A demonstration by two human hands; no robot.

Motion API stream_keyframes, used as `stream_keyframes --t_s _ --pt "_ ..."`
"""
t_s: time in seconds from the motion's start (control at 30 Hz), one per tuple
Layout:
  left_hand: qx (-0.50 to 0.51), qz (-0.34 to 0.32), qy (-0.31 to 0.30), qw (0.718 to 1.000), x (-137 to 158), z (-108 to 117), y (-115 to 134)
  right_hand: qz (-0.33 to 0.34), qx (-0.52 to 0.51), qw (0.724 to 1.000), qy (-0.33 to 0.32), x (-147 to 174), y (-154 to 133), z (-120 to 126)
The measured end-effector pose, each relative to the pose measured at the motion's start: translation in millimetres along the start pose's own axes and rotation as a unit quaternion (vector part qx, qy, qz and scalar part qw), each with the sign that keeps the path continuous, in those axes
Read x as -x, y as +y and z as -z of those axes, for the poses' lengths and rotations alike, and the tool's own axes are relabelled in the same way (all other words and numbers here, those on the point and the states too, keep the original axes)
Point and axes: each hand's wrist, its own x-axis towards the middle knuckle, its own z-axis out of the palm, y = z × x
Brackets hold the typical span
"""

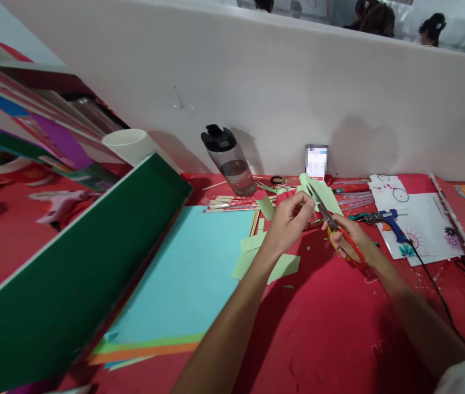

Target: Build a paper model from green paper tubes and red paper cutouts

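My right hand grips a pair of scissors with red-orange and yellow handles. Their blades are parted and point up and to the left. My left hand is closed in a pinch just left of the blades, on what looks like a small piece of light green paper. Behind both hands lies a light green paper sheet, partly rolled. A green paper tube with a red end stands left of my left hand. Cut light green paper pieces lie beneath my left forearm.
Blue paper sheets lie left, beside a long dark green board. A water bottle and a phone stand by the white partition. A blue glue gun with a trailing cord lies right, on decorated white paper.
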Motion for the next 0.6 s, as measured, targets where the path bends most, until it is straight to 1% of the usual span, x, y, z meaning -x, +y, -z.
stream_keyframes --t_s 0.27,0.43,0.6 --pt "0.012 0.0 0.002 1.0 1 -2 0 0.008 0.02 1.0 -0.022 5 -11 4" --pt "0.029 -0.043 0.036 0.998 -1 -4 1 -0.001 0.013 0.999 -0.037 8 -19 4" --pt "0.07 -0.051 0.03 0.996 1 -6 2 -0.012 0.017 0.998 -0.061 10 -23 6"
